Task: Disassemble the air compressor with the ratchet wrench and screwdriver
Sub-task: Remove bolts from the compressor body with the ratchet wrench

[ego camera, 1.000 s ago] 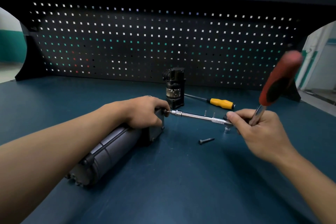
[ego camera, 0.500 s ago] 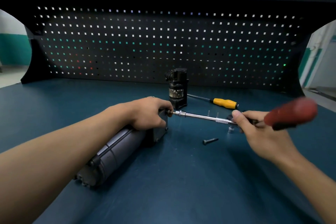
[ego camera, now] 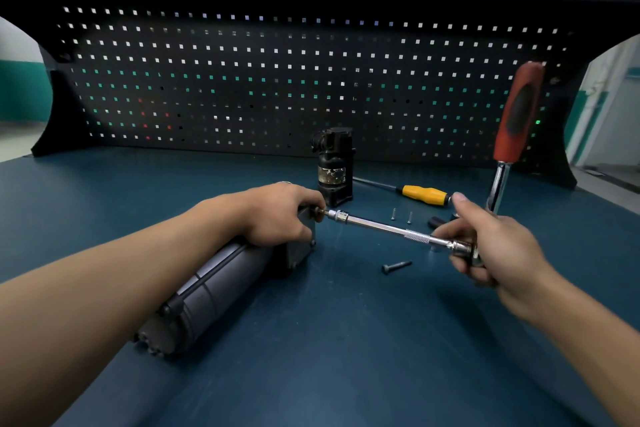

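The dark grey air compressor lies on its side on the blue bench, its cylinder pointing toward me at the lower left. My left hand grips its block end and holds it down. A chrome extension bar runs from a bolt at that end to the ratchet wrench, whose red handle stands almost upright. My right hand grips the ratchet head where the bar joins it. The yellow-handled screwdriver lies on the bench behind the bar.
A removed black compressor part stands upright near the pegboard. One dark bolt lies in front of the bar, two small screws behind it. A dark socket lies next to my right hand.
The red ratchet handle swung down to the right, then back up to near vertical. My left hand and the compressor stayed in place.
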